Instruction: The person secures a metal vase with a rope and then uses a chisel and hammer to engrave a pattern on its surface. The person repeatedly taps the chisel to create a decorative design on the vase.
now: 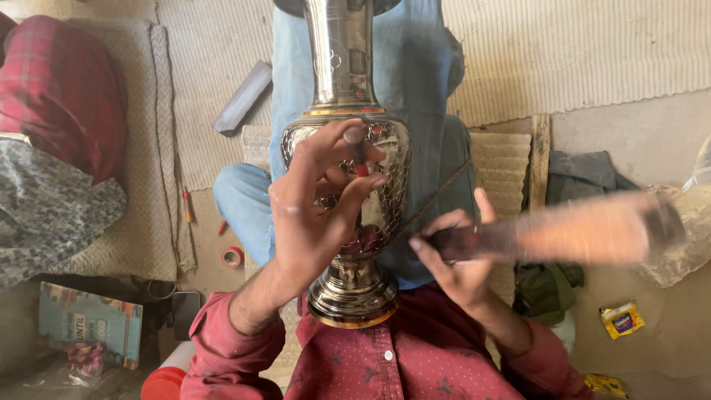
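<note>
Metal vase [348, 148] lies along lap, base against red shirt, braced for engraving. Left hand [315, 211] over vase belly, fingers pinching small chisel [358, 154] against patterned surface. Right hand [455, 259], right of vase, closed round blurred wooden mallet [563, 233], apparently mid-swing.

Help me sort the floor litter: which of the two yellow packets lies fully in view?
The yellow packet with the blue patch, right of the right hand; the other packet is cut by the bottom edge.

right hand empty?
No. The right hand grips the dark handle of a wooden mallet, blurred by motion, beside the metal vase.
</note>
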A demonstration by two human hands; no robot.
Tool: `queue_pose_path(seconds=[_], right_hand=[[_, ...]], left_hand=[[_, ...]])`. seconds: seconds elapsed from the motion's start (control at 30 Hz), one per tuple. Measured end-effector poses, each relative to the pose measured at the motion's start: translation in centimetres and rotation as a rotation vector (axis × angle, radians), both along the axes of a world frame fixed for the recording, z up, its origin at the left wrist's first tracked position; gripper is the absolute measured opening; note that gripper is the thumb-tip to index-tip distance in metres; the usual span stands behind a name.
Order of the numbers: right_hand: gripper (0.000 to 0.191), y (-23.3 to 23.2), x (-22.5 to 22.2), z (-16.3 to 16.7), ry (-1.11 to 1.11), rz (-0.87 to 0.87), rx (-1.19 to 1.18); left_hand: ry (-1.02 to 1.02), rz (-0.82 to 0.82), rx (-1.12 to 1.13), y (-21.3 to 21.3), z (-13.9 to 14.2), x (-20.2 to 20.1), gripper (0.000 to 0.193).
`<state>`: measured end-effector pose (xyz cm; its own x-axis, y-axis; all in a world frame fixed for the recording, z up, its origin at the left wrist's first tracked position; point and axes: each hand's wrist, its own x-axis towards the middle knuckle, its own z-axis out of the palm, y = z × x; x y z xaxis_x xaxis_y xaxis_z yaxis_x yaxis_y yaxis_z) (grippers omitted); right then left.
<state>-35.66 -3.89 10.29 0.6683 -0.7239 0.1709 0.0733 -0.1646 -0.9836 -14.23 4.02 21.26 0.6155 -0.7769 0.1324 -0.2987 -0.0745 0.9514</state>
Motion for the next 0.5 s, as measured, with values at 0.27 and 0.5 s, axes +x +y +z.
queue_pose_path(seconds=[0.27, 0.5], right_hand=[[0.055, -7.3, -3.0, 5.8, 0.212, -0.049, 0.018], [0.032, -14.4, -2.0, 11.2, 0.305, 0.119, -0.25]], left_hand=[[-0.152, -0.023, 0.011, 0.6, -0.1, -0.4, 0.052], [-0.175, 0.014, 0.023, 0.1, 0.2, -0.8, 0.048]])
